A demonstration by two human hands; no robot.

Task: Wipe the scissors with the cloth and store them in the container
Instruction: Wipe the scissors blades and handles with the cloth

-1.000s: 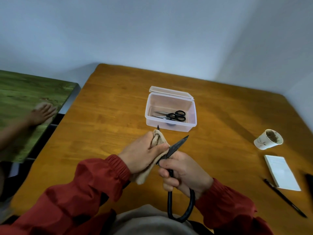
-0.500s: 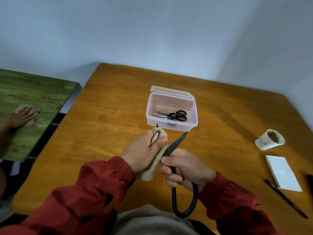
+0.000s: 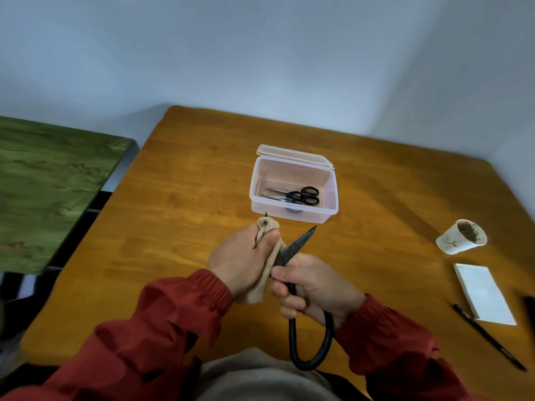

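Observation:
Large black scissors (image 3: 298,244) with long looped handles are held over the wooden table (image 3: 179,215), blades spread apart. My right hand (image 3: 312,285) grips the handles just below the pivot. My left hand (image 3: 243,256) pinches a beige cloth (image 3: 267,273) wrapped round the left blade; only that blade's tip pokes out above the cloth. The right blade is bare and points up to the right. Beyond them stands a clear plastic container (image 3: 293,214) with its lid open, holding small black-handled scissors (image 3: 301,195).
At the right of the table are a stained paper cup (image 3: 460,237), a white notepad (image 3: 483,293) and a black pen (image 3: 489,338). A green table (image 3: 49,186) stands to the left across a gap.
My left hand has slid the cloth a little further up the left blade. A person's hand on the green table has moved left out of view.

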